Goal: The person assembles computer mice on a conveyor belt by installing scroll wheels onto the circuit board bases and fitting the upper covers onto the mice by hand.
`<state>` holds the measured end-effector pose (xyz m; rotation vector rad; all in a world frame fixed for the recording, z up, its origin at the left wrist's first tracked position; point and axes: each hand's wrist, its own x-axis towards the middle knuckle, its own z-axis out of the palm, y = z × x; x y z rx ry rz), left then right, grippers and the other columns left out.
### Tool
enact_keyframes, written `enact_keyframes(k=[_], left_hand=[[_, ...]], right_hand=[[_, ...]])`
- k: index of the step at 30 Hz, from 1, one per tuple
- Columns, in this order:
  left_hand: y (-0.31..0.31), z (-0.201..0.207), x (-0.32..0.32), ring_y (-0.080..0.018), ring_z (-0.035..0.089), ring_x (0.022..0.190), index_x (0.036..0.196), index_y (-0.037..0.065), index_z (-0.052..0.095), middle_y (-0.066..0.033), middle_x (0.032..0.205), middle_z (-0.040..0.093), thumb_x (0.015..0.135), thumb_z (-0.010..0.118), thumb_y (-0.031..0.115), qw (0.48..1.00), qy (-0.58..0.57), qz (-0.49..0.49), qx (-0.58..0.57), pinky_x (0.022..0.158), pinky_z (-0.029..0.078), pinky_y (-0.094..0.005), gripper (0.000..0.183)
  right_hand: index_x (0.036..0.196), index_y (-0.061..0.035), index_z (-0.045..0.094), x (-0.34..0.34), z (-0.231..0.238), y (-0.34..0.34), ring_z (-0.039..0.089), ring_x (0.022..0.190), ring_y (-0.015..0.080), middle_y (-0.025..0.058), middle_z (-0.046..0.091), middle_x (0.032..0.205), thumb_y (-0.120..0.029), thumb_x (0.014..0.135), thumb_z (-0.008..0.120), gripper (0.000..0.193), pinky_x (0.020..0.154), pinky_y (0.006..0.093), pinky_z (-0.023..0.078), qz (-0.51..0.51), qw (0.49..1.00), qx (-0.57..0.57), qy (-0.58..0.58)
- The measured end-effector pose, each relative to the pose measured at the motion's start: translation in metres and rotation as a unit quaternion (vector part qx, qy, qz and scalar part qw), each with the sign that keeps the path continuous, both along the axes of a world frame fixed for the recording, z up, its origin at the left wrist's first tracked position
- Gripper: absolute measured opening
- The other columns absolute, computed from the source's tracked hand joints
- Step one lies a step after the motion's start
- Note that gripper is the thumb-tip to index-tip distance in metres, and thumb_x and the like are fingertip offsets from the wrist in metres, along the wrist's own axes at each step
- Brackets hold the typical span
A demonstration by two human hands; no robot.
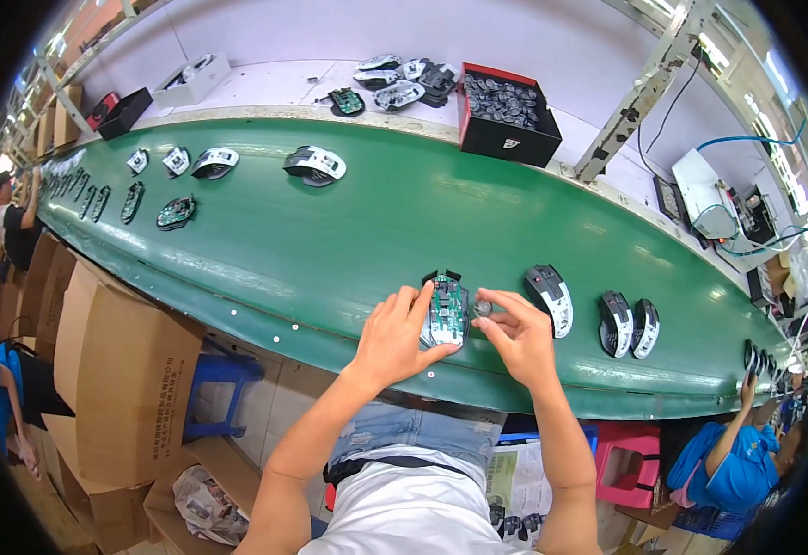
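Left hand [393,338]: fingers and thumb wrapped around the near left side of an open mouse base [446,310], a shell with its green circuit board exposed, which lies on the green conveyor belt [348,231].

Right hand [518,335]: thumb and forefinger pinched on a small grey scroll wheel [483,306], held just beside the right edge of the open mouse base (whether wheel and board touch cannot be told).

Just right of the right hand: one assembled mouse [550,298] in black and white, resting on the belt. Further right, well apart from the hands: a pair of mice [629,326] of like kind, side by side.

Beyond the hands, across the belt on the white bench: a black box with red rim [509,116], filled with small grey parts; to its left a cluster of mouse shells [404,81].

Far left of the left hand, up the belt: a lone black-and-white mouse [315,166], then a row of shells and boards [136,185] trailing toward the rim.

Below the left hand, off the belt: cardboard cartons [117,370] and a blue stool [222,375].

Lower right of the right hand: a co-worker in a blue shirt [732,462], one arm raised to the belt.
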<state>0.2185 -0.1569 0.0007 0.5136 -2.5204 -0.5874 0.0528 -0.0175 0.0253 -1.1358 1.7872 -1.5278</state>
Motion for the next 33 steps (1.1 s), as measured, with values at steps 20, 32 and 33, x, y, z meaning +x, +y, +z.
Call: enact_keyframes(k=[20, 32, 33], left_hand=[[-0.001, -0.005, 0.009, -0.0294, 0.057, 0.092, 0.133, 0.0, 0.053, -0.012, 0.107, 0.054, 0.074, 0.081, 0.034, 0.998, 0.017, -0.038, 0.041, 0.08, 0.048, -0.0409, 0.074], [0.0, -0.008, 0.006, -0.0282, 0.056, 0.091, 0.138, 0.002, 0.051, -0.0115, 0.108, 0.054, 0.077, 0.078, 0.034, 0.998, 0.005, -0.057, 0.023, 0.079, 0.048, -0.0395, 0.073], [-0.001, -0.008, 0.007, -0.0283, 0.056, 0.091, 0.138, 0.002, 0.05, -0.0116, 0.108, 0.054, 0.078, 0.077, 0.035, 0.998, 0.008, -0.054, 0.019, 0.08, 0.048, -0.0397, 0.073]], right_hand=[[0.102, -0.0003, 0.067, -0.02, 0.016, -0.058, 0.068, 0.092, 0.0322, 0.0134, 0.071, 0.1, -0.007, 0.076, 0.078, 0.029, 0.081, 0.039, 0.054, 0.108, 0.911, 0.112, 0.382], [0.103, -0.0043, 0.072, -0.022, 0.013, -0.057, 0.065, 0.092, 0.0312, 0.0116, 0.064, 0.106, -0.009, 0.077, 0.078, 0.027, 0.079, 0.0389, 0.052, 0.09, 0.912, 0.093, 0.39], [0.112, -0.0063, 0.071, -0.024, 0.005, -0.053, 0.063, 0.095, 0.0307, 0.0114, 0.063, 0.109, -0.01, 0.081, 0.075, 0.032, 0.081, 0.0387, 0.051, 0.092, 0.924, 0.091, 0.36]])
